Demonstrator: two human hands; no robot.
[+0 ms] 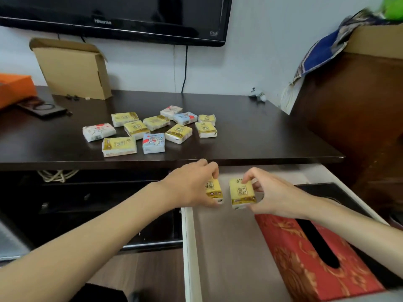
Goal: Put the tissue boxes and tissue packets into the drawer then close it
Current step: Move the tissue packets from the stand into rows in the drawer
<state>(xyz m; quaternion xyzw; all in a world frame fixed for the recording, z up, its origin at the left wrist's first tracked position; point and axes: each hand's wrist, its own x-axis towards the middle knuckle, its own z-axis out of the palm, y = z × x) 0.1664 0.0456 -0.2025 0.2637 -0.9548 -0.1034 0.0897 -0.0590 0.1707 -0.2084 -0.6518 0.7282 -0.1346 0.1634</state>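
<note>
Both hands are out over the open drawer [229,247], each one pinching a small yellow tissue packet. The left hand [192,185] has its fingers curled over the top of the left packet [214,190], covering part of it, while the right hand [272,192] grips the right packet [242,192] by its edge between thumb and fingertips. The two packets are held just beside each other, near the back of the drawer and below the front edge of the dark worktop [261,131]. A red tissue box [316,258] with gold patterning lies along the drawer's right side, with a black box [327,190] behind it. Up on the worktop a loose cluster of tissue packets [150,129], yellow, white and blue, waits well apart from the hands.
</note>
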